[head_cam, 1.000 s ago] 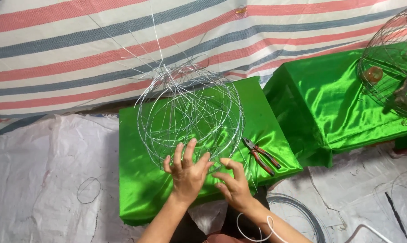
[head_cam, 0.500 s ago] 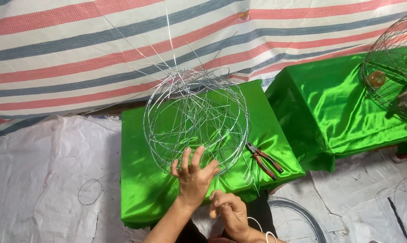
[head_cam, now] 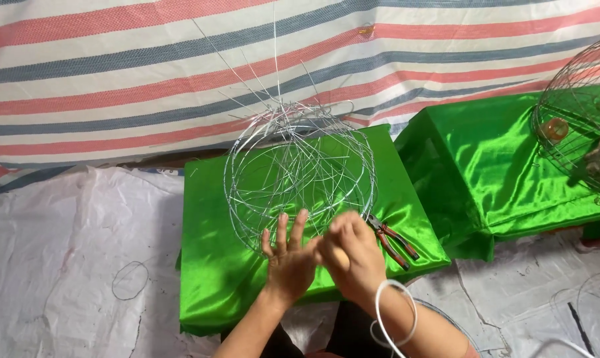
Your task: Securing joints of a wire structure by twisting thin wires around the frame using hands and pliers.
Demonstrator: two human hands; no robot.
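A round wire frame (head_cam: pixel 299 174) of thin silvery wire stands on a green satin-covered block (head_cam: pixel 210 265), with loose wire ends sticking up from its top. My left hand (head_cam: pixel 288 258) presses against the frame's lower front rim, fingers spread. My right hand (head_cam: pixel 350 255) is blurred and curled at the same rim, just right of the left; it seems to pinch a wire there. A loop of white wire (head_cam: pixel 394 313) hangs around my right wrist. Red-handled pliers (head_cam: pixel 393 240) lie on the block just right of my right hand.
A second green-covered block (head_cam: pixel 485 172) stands to the right, carrying another wire cage (head_cam: pixel 582 136) at the frame edge. A striped tarp (head_cam: pixel 114 73) hangs behind. White sheeting (head_cam: pixel 61 258) covers the floor, with a small wire ring (head_cam: pixel 130 280) lying on it at left.
My right hand rose from below the block's edge back to the frame's lower rim beside the left hand. The frame sits a little more upright and the view shifted slightly.
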